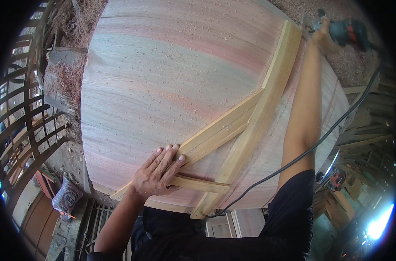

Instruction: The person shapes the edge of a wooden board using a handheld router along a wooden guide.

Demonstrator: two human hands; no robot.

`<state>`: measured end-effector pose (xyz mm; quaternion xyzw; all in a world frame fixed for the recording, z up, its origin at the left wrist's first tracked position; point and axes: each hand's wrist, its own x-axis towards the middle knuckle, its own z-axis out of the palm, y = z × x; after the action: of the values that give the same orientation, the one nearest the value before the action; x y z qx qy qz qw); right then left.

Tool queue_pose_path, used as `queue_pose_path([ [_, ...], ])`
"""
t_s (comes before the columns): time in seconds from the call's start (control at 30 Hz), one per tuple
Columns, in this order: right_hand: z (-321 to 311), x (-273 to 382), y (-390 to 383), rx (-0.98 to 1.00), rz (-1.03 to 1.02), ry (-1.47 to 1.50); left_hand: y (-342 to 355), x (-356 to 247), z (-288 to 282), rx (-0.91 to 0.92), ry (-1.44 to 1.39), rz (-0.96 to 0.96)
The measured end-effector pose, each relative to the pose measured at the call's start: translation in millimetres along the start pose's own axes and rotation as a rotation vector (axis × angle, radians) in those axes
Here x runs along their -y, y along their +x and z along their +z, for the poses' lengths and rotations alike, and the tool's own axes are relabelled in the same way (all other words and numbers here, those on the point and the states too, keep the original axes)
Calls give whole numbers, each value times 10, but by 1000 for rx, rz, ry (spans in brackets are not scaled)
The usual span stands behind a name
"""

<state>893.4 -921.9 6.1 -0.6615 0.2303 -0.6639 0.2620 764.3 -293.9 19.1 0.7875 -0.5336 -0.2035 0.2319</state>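
A wide wooden panel (171, 87) with pinkish and grey grain lies in front of me, sprinkled with wood shavings. Across its right side rests a straightedge jig (261, 115), a long pale wooden bar with slanted braces joined to it. My left hand (158, 172) lies flat over the jig's left end, fingers spread and pressing down. At the far right, beyond the bar's far end, my right hand (322, 37) grips a corded power tool (348, 34) with a dark teal and black body, red marks and a metal base. Its exact kind is hard to make out.
The tool's black cord (302, 154) loops past my right arm and over the panel's near edge. A curved slatted wooden frame (26, 82) stands at the left. A stuffed sack (67, 198) sits at lower left. Scrap wood (367, 143) is piled at right.
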Motion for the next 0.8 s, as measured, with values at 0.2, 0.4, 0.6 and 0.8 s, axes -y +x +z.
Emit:
queue_pose_path([
  [0.2, -284, 131, 368, 71, -127, -20, -7, -5, 11, -10, -28, -4],
  [0.4, -1544, 1105, 569, 249, -288, -139, -45, 30, 105, -21, -61, 26],
  [0.6, -3962, 2555, -143, 449, -255, -417, -32, 70, 157, -19, -38, 66],
  [0.8, -6518, 4668, -1475, 736, -234, -1586, -67, 52, 210, -144, -17, 130],
])
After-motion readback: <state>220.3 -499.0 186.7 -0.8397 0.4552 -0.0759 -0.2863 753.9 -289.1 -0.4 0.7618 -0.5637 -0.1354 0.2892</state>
